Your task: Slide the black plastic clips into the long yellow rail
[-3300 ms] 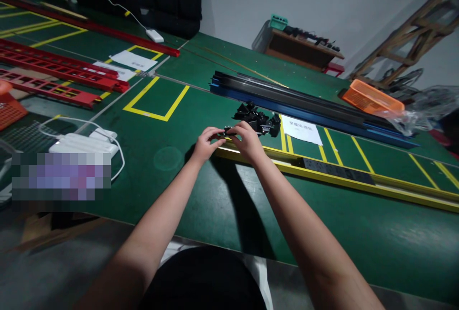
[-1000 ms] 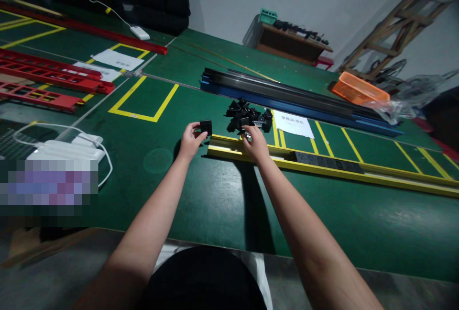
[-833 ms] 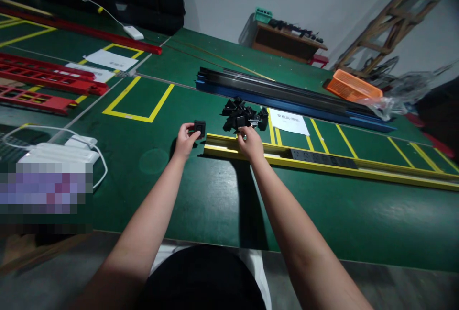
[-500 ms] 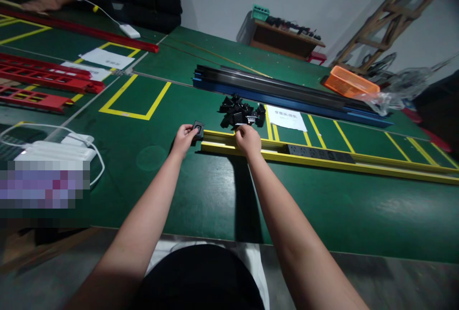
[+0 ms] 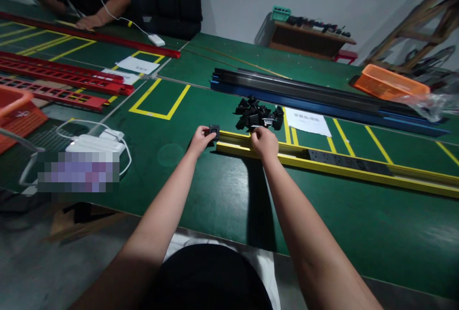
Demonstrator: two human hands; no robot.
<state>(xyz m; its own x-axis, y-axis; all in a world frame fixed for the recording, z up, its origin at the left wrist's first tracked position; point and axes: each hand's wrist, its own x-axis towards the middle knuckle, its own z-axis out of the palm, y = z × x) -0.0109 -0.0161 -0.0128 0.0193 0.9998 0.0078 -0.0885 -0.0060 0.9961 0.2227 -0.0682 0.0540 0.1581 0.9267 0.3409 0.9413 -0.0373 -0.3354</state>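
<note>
Both arms (image 5: 161, 214) stretch forward across the green table (image 5: 215, 200), converging toward the rail (image 5: 322, 168), a long yellow channel lying lengthwise. At its left end the left hand (image 5: 199, 141), thumb on the near side, pinches a black module (image 5: 214, 132), held upright just beside the opening. The right hand (image 5: 265, 143) is over the rail, a little right of that end, its fingers curled down; whether they grip anything is hidden. Farther right, a black socket strip (image 5: 347, 160) sits inside the rail. Well left of the rail lies a white charger (image 5: 95, 146). Just beyond the rail are a heap of modules (image 5: 256, 115) and, to its right, a paper (image 5: 309, 122); behind these lie blue rails (image 5: 287, 103), with an orange basket (image 5: 390, 83) past their right part. Far beyond the rail, left, a co-worker's hand (image 5: 89, 22) rests near a red rail (image 5: 136, 43); a shelf (image 5: 308, 42) stands by the pale wall (image 5: 236, 4).
</note>
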